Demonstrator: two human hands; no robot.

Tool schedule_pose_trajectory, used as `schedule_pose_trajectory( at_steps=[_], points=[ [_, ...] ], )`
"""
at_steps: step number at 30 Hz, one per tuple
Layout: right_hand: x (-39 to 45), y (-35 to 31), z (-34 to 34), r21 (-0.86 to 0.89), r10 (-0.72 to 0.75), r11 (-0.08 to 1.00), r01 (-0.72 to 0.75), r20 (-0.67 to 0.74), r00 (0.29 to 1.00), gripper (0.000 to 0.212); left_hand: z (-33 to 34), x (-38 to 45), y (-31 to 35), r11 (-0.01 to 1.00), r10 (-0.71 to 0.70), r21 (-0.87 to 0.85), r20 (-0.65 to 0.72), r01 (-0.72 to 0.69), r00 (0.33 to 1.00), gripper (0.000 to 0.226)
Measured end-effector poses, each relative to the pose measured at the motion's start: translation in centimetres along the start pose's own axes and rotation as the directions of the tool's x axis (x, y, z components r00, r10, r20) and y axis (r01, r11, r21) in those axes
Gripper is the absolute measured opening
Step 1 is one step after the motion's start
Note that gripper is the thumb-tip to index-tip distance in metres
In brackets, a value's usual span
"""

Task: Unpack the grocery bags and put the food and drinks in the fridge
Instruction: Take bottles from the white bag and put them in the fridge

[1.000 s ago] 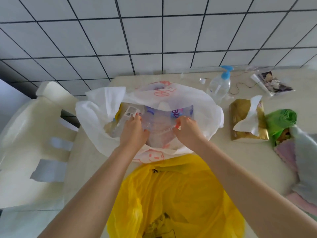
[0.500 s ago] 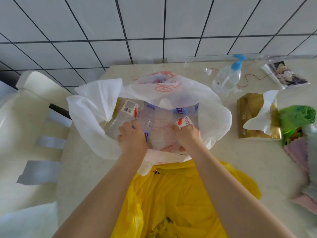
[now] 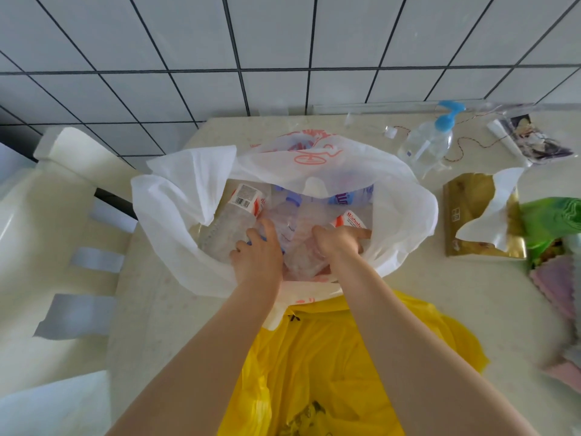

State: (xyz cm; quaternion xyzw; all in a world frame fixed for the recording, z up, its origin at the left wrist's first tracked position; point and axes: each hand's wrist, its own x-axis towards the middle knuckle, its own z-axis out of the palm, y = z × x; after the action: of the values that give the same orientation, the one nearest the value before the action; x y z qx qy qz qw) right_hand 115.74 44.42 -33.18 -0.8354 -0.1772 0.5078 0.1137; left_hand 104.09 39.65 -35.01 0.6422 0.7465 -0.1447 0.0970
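By the white-tiled wall (image 3: pixel 283 42), on the beige table's (image 3: pixel 151 309) far edge, both hands — left hand (image 3: pixel 257 256), right hand (image 3: pixel 338 243) — have sunk deeper into the white bag (image 3: pixel 176 221), fingers curled on water bottles (image 3: pixel 232 221).

Left hand (image 3: pixel 259 256): moved deeper into white bag (image 3: pixel 176 215), now among bottles. Right hand (image 3: pixel 338 242): index finger now extended beside red-labelled bottle (image 3: pixel 349 219). Left bottle (image 3: pixel 232 221): more exposed than 1 s ago.

Clear plastic bottles (image 3: pixel 234 225) lying jumbled inside open white bag (image 3: pixel 176 196), behind yellow bag (image 3: pixel 330 357).
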Motion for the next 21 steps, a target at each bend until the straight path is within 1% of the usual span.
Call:
schedule_pose_trajectory(
  at_steps=[1, 3, 4, 5, 8, 9, 11, 13, 15, 17, 19, 21],
  points=[
    [0.3, 0.1, -0.1, 0.010, 0.000, 1.000, 0.000, 0.024, 1.000, 0.087, -0.1, 0.2, 0.0, 1.000, 0.001, -0.009, 0.030, 0.000, 1.000, 0.076],
    [-0.2, 0.7, -0.8, 0.041, -0.026, 0.999, 0.023, 0.077, 0.997, 0.062, -0.3, 0.6, -0.2, 0.998, -0.005, -0.055, 0.081, 0.009, 0.997, 0.089],
    [-0.7, 0.9, -1.1, 0.066, -0.028, 0.998, 0.022, 0.091, 0.995, 0.053, -0.4, 0.8, -0.3, 0.996, -0.004, -0.089, 0.095, 0.013, 0.995, 0.093],
    [-1.1, 0.9, -1.4, 0.115, -0.014, 0.993, 0.003, 0.099, 0.995, 0.052, -0.4, 1.0, -0.6, 0.991, 0.000, -0.131, 0.101, 0.013, 0.995, 0.095],
    [-2.7, 0.7, -2.1, 0.206, -0.001, 0.978, -0.034, 0.170, 0.985, 0.071, -0.5, 1.0, -1.5, 0.958, 0.003, -0.284, 0.106, 0.028, 0.994, 0.097],
    [-2.9, 0.8, -2.3, 0.213, -0.017, 0.977, -0.024, 0.188, 0.982, 0.074, -0.4, 0.9, -1.8, 0.939, -0.005, -0.343, 0.104, 0.040, 0.995, 0.097],
    [-3.4, 1.3, -2.7, 0.226, -0.128, 0.971, 0.082, 0.196, 0.972, 0.071, -0.8, 0.5, -2.0, 0.881, -0.040, -0.468, 0.060, 0.063, 0.997, 0.095],
    [-4.5, 1.7, -3.4, 0.214, -0.211, 0.962, 0.167, 0.203, 0.956, 0.069, -2.2, -0.1, -2.1, 0.816, -0.060, -0.576, -0.020, 0.037, 0.998, 0.092],
    [-5.6, 1.9, -4.3, 0.230, -0.311, 0.938, 0.261, 0.216, 0.926, 0.068, -4.7, -0.7, -2.1, 0.782, -0.034, -0.623, -0.095, -0.032, 0.995, 0.083],
    [-7.0, 2.1, -5.3, 0.252, -0.429, 0.893, 0.373, 0.224, 0.875, 0.068, -7.8, -1.7, -2.4, 0.763, -0.015, -0.641, -0.151, -0.086, 0.988, 0.077],
    [-8.6, 2.5, -6.3, 0.254, -0.505, 0.856, 0.451, 0.216, 0.836, 0.069, -10.3, -3.4, -2.7, 0.745, -0.018, -0.657, -0.195, -0.117, 0.981, 0.083],
    [-10.3, 3.4, -7.4, 0.276, -0.555, 0.824, 0.496, 0.211, 0.805, 0.067, -11.9, -5.6, -2.9, 0.681, -0.034, -0.722, -0.194, -0.119, 0.980, 0.089]
  ],
)
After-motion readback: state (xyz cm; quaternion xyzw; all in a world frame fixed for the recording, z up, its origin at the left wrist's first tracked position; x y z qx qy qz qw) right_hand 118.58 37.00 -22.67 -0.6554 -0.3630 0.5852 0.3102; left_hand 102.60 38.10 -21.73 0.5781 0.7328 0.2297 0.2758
